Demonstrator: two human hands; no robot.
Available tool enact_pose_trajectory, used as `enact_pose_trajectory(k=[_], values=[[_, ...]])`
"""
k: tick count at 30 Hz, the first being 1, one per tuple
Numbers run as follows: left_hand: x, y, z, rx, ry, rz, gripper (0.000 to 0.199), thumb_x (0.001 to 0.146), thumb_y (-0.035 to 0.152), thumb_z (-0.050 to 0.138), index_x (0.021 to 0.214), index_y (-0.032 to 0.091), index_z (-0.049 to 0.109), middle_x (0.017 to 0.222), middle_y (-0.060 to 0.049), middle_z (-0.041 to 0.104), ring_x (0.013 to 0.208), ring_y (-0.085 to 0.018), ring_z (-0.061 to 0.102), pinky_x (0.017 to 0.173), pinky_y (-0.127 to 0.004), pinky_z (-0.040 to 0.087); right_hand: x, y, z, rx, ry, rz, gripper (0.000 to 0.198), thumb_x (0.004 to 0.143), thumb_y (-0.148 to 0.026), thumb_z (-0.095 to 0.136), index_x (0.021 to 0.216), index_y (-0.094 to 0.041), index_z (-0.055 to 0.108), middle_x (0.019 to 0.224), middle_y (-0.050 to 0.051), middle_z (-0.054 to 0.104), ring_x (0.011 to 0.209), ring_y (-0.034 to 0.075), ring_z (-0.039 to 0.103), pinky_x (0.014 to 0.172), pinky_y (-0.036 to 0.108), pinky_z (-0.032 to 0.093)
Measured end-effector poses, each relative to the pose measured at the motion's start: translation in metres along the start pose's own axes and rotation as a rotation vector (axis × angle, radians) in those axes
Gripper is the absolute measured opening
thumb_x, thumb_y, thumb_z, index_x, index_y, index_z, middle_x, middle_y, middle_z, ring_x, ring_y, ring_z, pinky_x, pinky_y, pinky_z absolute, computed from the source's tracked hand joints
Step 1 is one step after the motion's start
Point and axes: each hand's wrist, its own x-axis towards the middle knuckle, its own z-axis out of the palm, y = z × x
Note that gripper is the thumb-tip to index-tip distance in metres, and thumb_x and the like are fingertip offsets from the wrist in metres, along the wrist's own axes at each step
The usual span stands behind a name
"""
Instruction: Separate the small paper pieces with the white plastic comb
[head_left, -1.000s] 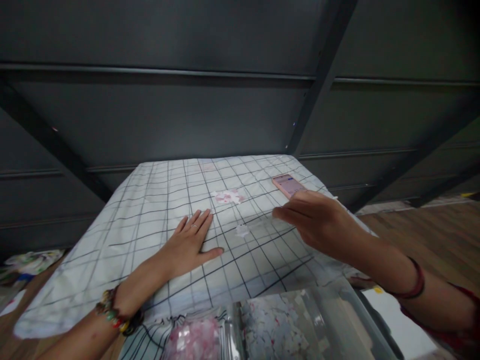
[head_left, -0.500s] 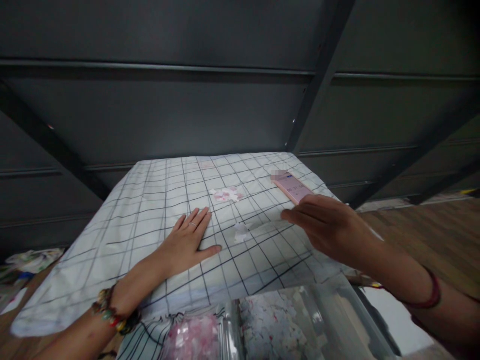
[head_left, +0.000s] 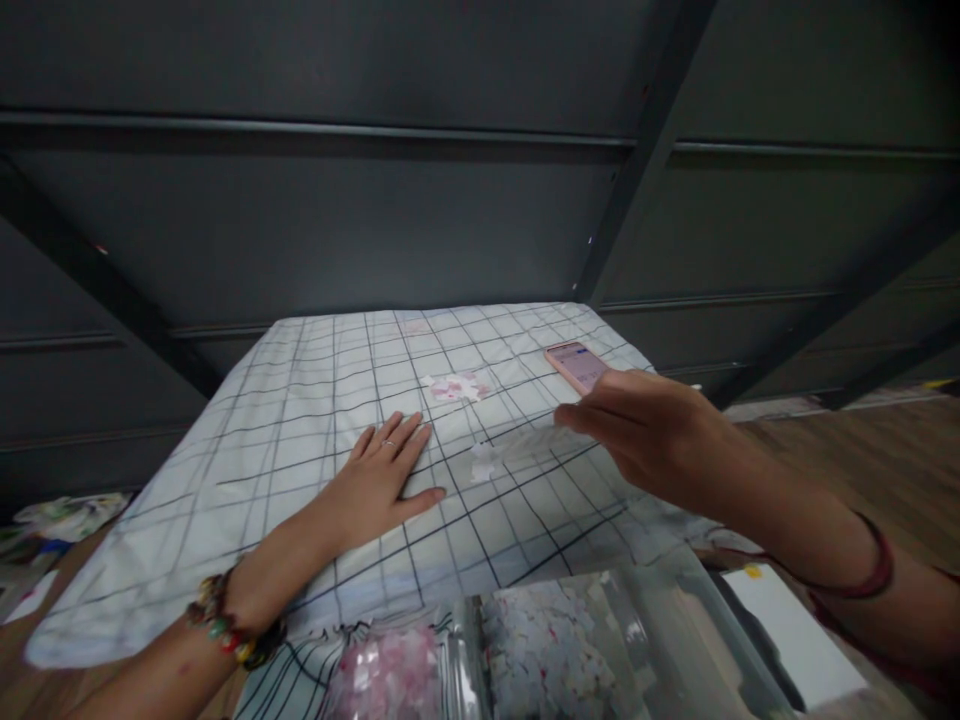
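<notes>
My left hand [head_left: 379, 490] lies flat on the white checked cloth [head_left: 330, 370], fingers stretched out, with a ring and a beaded bracelet. It holds nothing. Above the cloth on the right, my right hand [head_left: 637, 425] is closed in a pinch on a thin see-through strip [head_left: 532, 445], blurred and hard to make out. This runs left from the fingertips towards a small white piece [head_left: 485, 461]; whether they are joined I cannot tell. Farther back lies a small pink-and-white patch of pieces [head_left: 457, 387]. Behind my right hand a pink phone [head_left: 577, 366] rests on the cloth.
In front stand clear plastic containers, one with pink pieces [head_left: 390, 675], another with whitish pieces [head_left: 551, 650]. A white box [head_left: 795, 635] is at their right. Dark metal panels [head_left: 375, 220] rise behind the cloth, and wooden floor [head_left: 847, 470] shows at right.
My right hand has moved slightly up and left, and the see-through strip shows more plainly. My left hand stays flat on the cloth in nearly the same place.
</notes>
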Motion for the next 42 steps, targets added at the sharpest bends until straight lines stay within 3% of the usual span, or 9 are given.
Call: enact_pose_trajectory(k=[5,11,16,24,31,38,42], values=[[0.002,0.004,-0.008,-0.021,0.08,0.203,0.055,0.093,0.05,0.035,0.136,0.015,0.038,0.145,-0.013,0.028,0.135,-0.031,0.013,0.107,-0.046,0.019,-0.007,-0.003,-0.005,-0.032,-0.005,-0.063,0.03,0.084,-0.001,0.035,0.088,-0.014,0.061,0.06,0.001,0.051,0.061,0.013,0.04,0.054,0.026,0.03],[0.007,0.011,-0.012,-0.103,0.089,0.362,0.041,0.096,0.04,0.037,0.134,0.025,0.042,0.148,-0.007,0.023,0.135,-0.029,0.015,0.108,-0.046,0.02,-0.004,-0.005,-0.001,-0.062,0.006,-0.084,0.027,0.086,-0.002,0.035,0.086,-0.014,0.06,0.062,0.003,0.056,0.062,0.014,0.044,0.054,0.026,0.035],[0.008,0.012,-0.011,-0.106,0.086,0.346,0.039,0.094,0.045,0.041,0.126,0.026,0.052,0.148,-0.005,0.024,0.135,-0.031,0.016,0.107,-0.047,0.022,-0.001,-0.005,0.0,-0.07,-0.002,-0.1,0.029,0.084,0.0,0.035,0.091,-0.013,0.06,0.063,0.002,0.058,0.062,0.014,0.047,0.056,0.026,0.039],[0.005,0.008,-0.008,-0.058,0.115,0.315,0.04,0.094,0.046,0.04,0.124,0.023,0.055,0.146,-0.009,0.027,0.135,-0.03,0.015,0.107,-0.044,0.021,-0.004,-0.005,-0.008,-0.046,-0.003,-0.093,0.032,0.083,0.001,0.033,0.084,-0.014,0.062,0.062,0.003,0.057,0.062,0.015,0.046,0.056,0.027,0.04],[0.006,0.009,-0.008,-0.048,0.128,0.303,0.047,0.095,0.047,0.037,0.136,0.025,0.039,0.147,-0.008,0.024,0.134,-0.028,0.017,0.107,-0.045,0.022,0.0,-0.006,0.0,-0.073,0.022,-0.12,0.028,0.084,0.001,0.037,0.091,-0.011,0.061,0.065,0.003,0.059,0.061,0.014,0.047,0.055,0.027,0.038],[0.005,0.005,-0.005,-0.063,0.15,0.338,0.04,0.094,0.045,0.041,0.127,0.024,0.05,0.147,-0.008,0.025,0.133,-0.032,0.02,0.105,-0.047,0.026,0.004,-0.01,-0.006,-0.061,0.02,-0.154,0.031,0.085,0.0,0.034,0.084,-0.012,0.062,0.063,0.002,0.06,0.06,0.013,0.05,0.056,0.027,0.043],[0.005,0.005,-0.003,-0.053,0.172,0.333,0.045,0.094,0.045,0.041,0.132,0.022,0.044,0.146,-0.011,0.025,0.133,-0.032,0.019,0.105,-0.048,0.026,0.003,-0.01,-0.012,-0.044,0.018,-0.121,0.029,0.085,-0.001,0.035,0.085,-0.013,0.062,0.063,0.003,0.059,0.061,0.014,0.049,0.055,0.027,0.043]])
